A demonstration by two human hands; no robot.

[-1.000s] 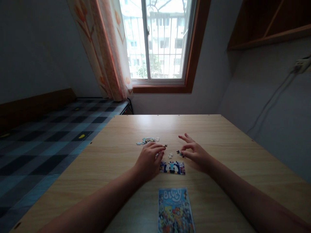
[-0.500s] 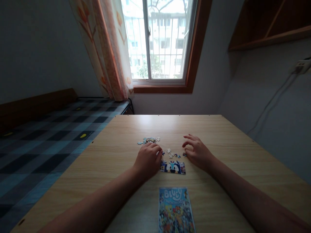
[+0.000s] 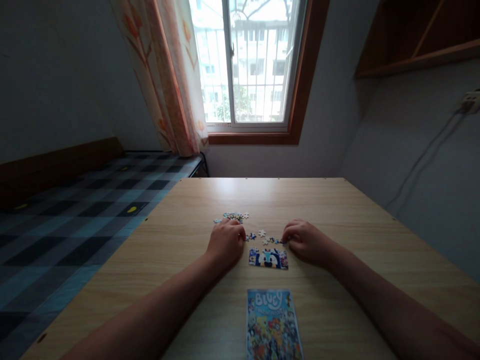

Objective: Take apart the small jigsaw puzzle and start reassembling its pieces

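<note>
My right hand [image 3: 305,241] has lowered, fingers narrowed just right of small, blue-patterned, knobbed jigsaw pieces [image 3: 276,241]; my left hand [image 3: 226,241] curls farther off, both holds unclear.

Legible text: one word, "BLUEY"

Printed picture sheet [image 3: 275,327], lying on the tabletop [image 3: 210,320] at the near edge of view: "BLUEY" in large pale capitals across the top, on a blue ground. A second, smaller line sits directly beneath; letters too blurred to read. Window's lower rail [image 3: 247,128]: row of tiny marks at its left end, unreadable. Checked bedsheet [image 3: 93,220]: faint marks beside a yellow heart [image 3: 132,209], too small to resolve.
</note>
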